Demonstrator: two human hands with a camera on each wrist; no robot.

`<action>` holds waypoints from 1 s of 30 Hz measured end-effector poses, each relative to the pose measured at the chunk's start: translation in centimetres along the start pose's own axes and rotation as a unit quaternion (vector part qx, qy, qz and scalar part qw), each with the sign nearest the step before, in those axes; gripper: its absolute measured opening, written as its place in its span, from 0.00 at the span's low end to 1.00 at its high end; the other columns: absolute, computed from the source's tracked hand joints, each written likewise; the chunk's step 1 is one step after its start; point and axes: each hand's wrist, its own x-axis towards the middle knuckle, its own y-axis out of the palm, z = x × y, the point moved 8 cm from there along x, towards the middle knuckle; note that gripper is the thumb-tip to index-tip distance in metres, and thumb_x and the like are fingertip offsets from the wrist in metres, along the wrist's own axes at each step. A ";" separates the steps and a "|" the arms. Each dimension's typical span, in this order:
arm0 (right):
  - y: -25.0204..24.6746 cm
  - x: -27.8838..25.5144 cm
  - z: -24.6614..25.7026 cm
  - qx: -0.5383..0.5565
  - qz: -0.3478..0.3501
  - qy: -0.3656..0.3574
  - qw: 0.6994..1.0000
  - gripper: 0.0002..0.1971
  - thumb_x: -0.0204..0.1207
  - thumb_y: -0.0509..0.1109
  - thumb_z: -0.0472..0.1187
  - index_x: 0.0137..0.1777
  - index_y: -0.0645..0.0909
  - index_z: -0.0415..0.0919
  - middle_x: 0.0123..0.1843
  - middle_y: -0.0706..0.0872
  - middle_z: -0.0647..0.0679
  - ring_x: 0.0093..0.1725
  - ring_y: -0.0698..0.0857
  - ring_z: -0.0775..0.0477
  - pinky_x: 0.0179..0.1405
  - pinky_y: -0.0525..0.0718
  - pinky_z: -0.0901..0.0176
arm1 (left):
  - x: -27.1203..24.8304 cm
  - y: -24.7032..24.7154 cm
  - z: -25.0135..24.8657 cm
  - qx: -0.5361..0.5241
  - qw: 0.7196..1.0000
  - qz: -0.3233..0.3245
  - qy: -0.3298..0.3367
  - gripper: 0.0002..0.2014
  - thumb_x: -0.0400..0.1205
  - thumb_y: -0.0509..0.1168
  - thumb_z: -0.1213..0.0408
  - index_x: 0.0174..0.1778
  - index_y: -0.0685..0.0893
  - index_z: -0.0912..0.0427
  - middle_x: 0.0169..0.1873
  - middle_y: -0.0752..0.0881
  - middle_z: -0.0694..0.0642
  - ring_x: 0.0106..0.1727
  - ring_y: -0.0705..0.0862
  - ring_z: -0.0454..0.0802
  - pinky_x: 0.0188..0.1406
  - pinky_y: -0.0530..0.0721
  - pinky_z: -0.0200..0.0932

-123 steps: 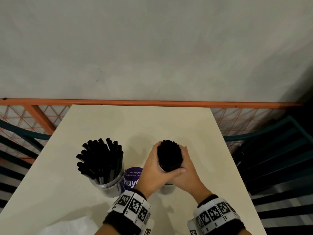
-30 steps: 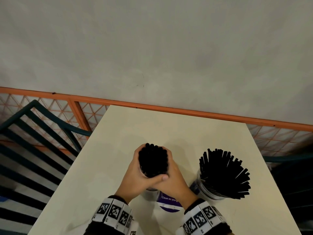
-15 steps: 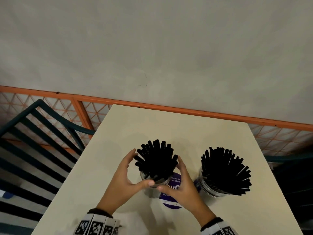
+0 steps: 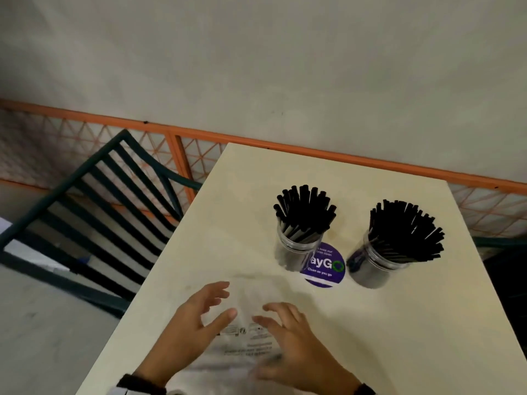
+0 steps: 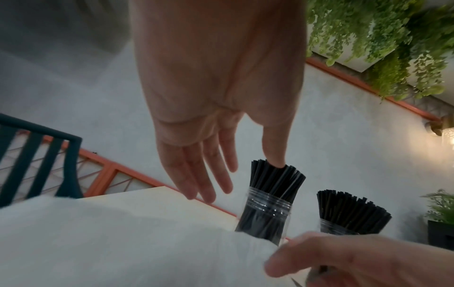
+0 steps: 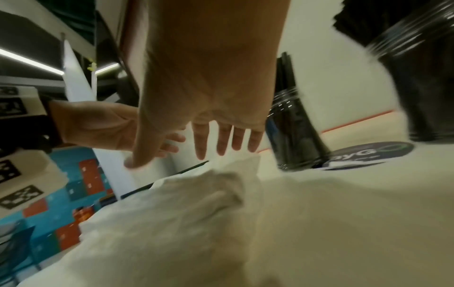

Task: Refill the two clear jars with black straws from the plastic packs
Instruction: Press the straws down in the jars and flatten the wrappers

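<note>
Left hand (image 4: pixel 194 329) and right hand (image 4: pixel 296 352) side by side, fingers spread.

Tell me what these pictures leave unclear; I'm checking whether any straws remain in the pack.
- Plastic pack: head view, blurred, hands over it; contents unreadable.
- Pack: wrist views, blurred white surface only.
- Right jar: right wrist view, cut by edge.
- Left hand, right hand: contact with pack uncertain.

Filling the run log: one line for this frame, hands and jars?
left hand: open, over plastic pack | right hand: open, over pack | left jar: full of straws | right jar: full
</note>
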 end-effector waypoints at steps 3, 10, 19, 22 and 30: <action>2.5 0.3 0.9 -0.128 0.006 -0.030 0.991 0.30 0.61 0.67 0.63 0.64 0.75 0.53 0.75 0.62 0.52 0.72 0.59 0.48 0.75 0.63 0.48 | -2.5 -0.1 1.8 0.022 1.000 0.000 -0.004 0.25 0.66 0.63 0.36 0.59 0.76 0.39 0.55 0.82 0.35 0.58 0.78 0.29 0.62 0.77 0.32; -0.4 -1.7 2.8 -0.018 -0.144 -0.023 0.989 0.15 0.72 0.60 0.43 0.59 0.77 0.45 0.62 0.79 0.49 0.65 0.73 0.49 0.72 0.66 0.50 | -5.8 1.2 2.5 0.141 0.988 -0.058 0.034 0.40 0.58 0.60 0.24 0.68 0.64 0.32 0.71 0.62 0.37 0.77 0.60 0.39 0.78 0.56 0.44; -6.2 -7.4 8.3 0.364 -0.189 -0.130 0.903 0.22 0.72 0.55 0.27 0.57 0.73 0.54 0.50 0.85 0.62 0.54 0.84 0.58 0.55 0.81 0.66 | -6.1 5.4 -2.8 -0.050 0.996 0.052 0.048 0.63 0.57 0.79 0.42 0.74 0.35 0.28 0.77 0.63 0.35 0.78 0.61 0.38 0.75 0.67 0.43; -6.7 -8.2 8.4 0.362 -0.206 -0.141 0.898 0.21 0.72 0.55 0.27 0.49 0.81 0.53 0.49 0.86 0.67 0.54 0.84 0.60 0.56 0.79 0.70 | -7.0 6.8 -4.9 -0.090 0.989 0.065 0.099 0.34 0.71 0.71 0.62 0.73 0.67 0.47 0.62 0.82 0.39 0.60 0.81 0.34 0.60 0.80 0.39; -1.5 -11.0 7.8 -0.001 -0.118 -0.186 0.975 0.41 0.60 0.73 0.66 0.72 0.56 0.69 0.78 0.56 0.63 0.80 0.48 0.59 0.80 0.48 0.65 | -9.6 6.0 -2.5 -0.343 0.937 -0.054 -0.036 0.15 0.75 0.64 0.71 0.55 0.78 0.52 0.40 0.92 0.54 0.42 0.89 0.45 0.38 0.87 0.36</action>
